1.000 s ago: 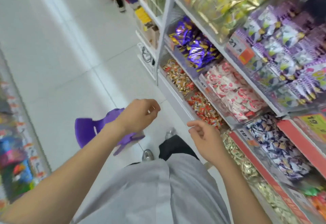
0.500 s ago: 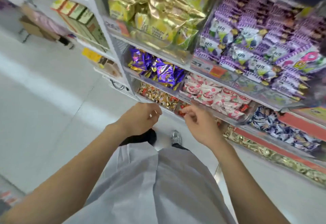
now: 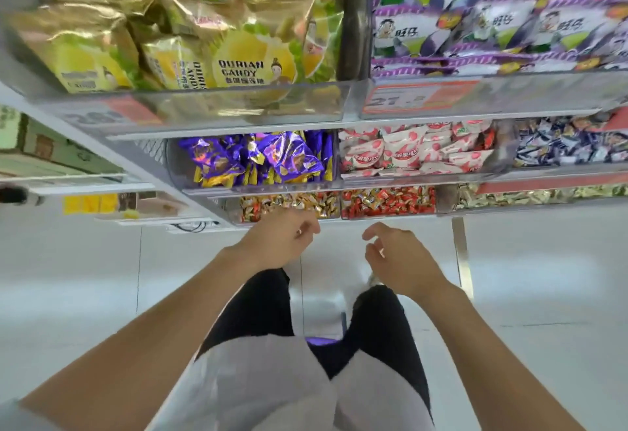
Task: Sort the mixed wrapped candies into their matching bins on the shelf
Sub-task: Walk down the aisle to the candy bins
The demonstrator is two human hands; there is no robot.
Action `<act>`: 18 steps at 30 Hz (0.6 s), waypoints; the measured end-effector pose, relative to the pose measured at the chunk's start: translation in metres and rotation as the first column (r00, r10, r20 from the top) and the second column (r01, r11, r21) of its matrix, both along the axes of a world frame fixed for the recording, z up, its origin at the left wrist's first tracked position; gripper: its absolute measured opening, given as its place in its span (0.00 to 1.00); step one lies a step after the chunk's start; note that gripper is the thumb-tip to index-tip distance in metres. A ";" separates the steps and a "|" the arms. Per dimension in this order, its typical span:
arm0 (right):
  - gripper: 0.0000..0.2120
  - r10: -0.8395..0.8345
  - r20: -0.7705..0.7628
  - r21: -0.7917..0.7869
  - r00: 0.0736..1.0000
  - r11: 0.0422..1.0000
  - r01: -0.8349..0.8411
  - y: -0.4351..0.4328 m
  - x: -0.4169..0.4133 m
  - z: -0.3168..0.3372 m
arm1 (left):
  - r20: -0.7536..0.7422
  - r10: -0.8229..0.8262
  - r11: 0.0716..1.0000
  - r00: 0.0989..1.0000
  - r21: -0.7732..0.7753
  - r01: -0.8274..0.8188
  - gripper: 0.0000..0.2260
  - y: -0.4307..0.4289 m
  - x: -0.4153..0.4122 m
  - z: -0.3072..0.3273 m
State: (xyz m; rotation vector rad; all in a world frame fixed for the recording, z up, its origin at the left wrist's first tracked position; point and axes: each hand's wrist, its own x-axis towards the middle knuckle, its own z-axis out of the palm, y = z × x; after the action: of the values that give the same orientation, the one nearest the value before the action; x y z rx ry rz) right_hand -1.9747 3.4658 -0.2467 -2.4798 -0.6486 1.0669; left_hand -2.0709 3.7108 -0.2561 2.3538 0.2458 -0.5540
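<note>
Candies (image 3: 387, 201) fill shelf bins (image 3: 388, 216); white floor (image 3: 68, 277).

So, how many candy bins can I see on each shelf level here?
Top shelf: 2 bins, gold durian bags, purple-white packs.
Middle shelf: 3 bins, purple foil, pink-white, blue-white.
Bottom shelf: 3 bins, gold-red mix, red, pale gold.
Total: 8 bins.

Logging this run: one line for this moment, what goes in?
left hand curled, contents unclear | right hand loose, empty | both by lowest candy bins
</note>
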 end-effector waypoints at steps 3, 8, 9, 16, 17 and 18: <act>0.12 -0.025 0.020 0.033 0.999 0.999 0.024 0.012 0.008 -0.058 | 0.058 0.008 1.000 0.998 -0.016 -0.007 0.09 -0.003 0.012 -0.059; 0.08 -0.056 0.157 0.095 0.986 0.995 0.041 0.035 0.033 -0.180 | 0.326 0.145 0.982 0.934 0.065 -0.175 0.08 -0.019 0.037 -0.171; 0.08 -0.094 0.225 0.120 0.970 0.990 0.068 0.040 0.036 -0.205 | 0.387 0.181 0.973 0.904 0.066 -0.223 0.07 -0.024 0.041 -0.192; 0.11 -0.457 0.564 0.493 0.688 0.855 0.163 0.053 0.034 -0.338 | 0.625 0.316 0.916 0.714 -0.004 -0.402 0.04 -0.037 0.056 -0.309; 0.11 -0.465 0.550 0.524 0.694 0.839 0.147 0.052 0.033 -0.347 | 0.654 0.337 0.908 0.677 -0.035 -0.418 0.04 -0.037 0.055 -0.317; 0.12 -0.463 0.527 0.542 0.713 0.829 0.137 0.051 0.033 -0.352 | 0.670 0.355 0.901 0.652 -0.061 -0.429 0.06 -0.037 0.054 -0.322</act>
State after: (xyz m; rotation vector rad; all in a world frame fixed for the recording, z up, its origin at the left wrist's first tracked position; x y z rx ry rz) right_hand -1.9413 3.5171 -0.5985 -2.3448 -0.5424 -0.1192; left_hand -2.0173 3.6736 -0.5781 2.3259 0.4381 0.5444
